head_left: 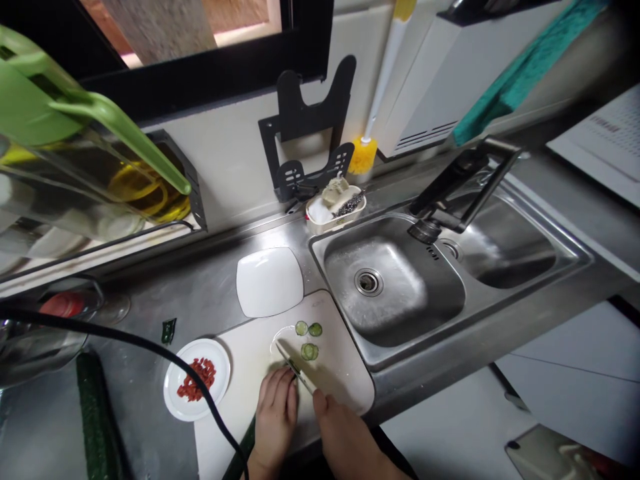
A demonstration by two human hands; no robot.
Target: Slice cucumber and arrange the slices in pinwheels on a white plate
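Note:
My left hand point(277, 407) is closed on a dark green cucumber point(243, 448) that lies on the white cutting board point(235, 373). In my right hand point(340, 427) is a knife point(294, 367), its blade pointing up and left beside my left fingertips, at the cucumber's cut end. Several thin cucumber slices point(309, 351) lie on the board to the right of the blade. A round white plate point(171, 400) with chopped red pieces point(200, 379) stands at the board's left edge. Beyond the board is a bare white square plate point(270, 282).
A double steel sink point(395, 287) with a black faucet point(445, 193) is at the right. Another cucumber point(95, 413) and a green scrap point(169, 331) lie left. A black cable point(135, 343) crosses the view. A sponge holder point(335, 223) stands by the wall.

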